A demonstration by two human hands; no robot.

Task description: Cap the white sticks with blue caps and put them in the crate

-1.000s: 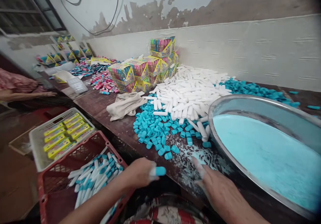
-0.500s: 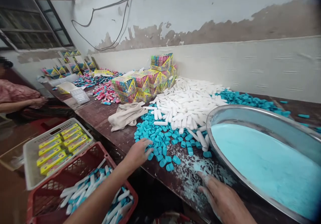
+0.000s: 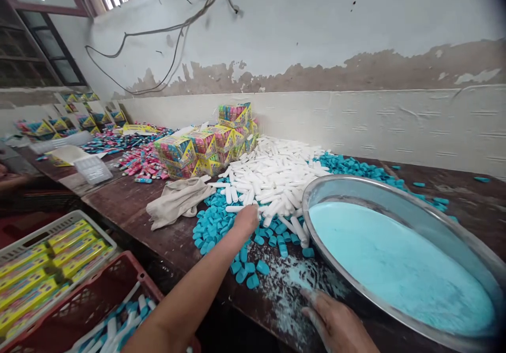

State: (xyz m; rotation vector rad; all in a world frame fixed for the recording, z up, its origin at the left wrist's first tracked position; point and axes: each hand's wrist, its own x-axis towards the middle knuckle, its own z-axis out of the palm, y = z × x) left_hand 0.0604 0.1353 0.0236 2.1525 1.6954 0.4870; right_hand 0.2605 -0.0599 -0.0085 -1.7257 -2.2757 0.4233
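My left hand (image 3: 247, 220) reaches to the front of a heap of white plastic tubes (image 3: 272, 171), above the turquoise caps (image 3: 215, 221). Its fingers look curled in, and the back of the hand hides most of them, so what they hold cannot be made out. Lower right, my right hand (image 3: 336, 316) is held with fingers stretched out and thumb apart, holding nothing. It is over the table's powder-dusted front (image 3: 290, 290), beside a big metal basin (image 3: 348, 268) of pale blue powder.
A crumpled cloth (image 3: 177, 197) lies left of the caps. Behind it stand stacked display boxes (image 3: 213, 142) and loose pink tubes (image 3: 144, 160). Below the table edge are a red crate (image 3: 98, 300) with capped tubes and a white crate (image 3: 105, 232) of yellow boxes. A person's arm (image 3: 16, 182) shows far left.
My left hand has moved forward and right, from the near caps to the white tubes, its fingers drawing in. My right hand stays over the powder. The view has turned right.
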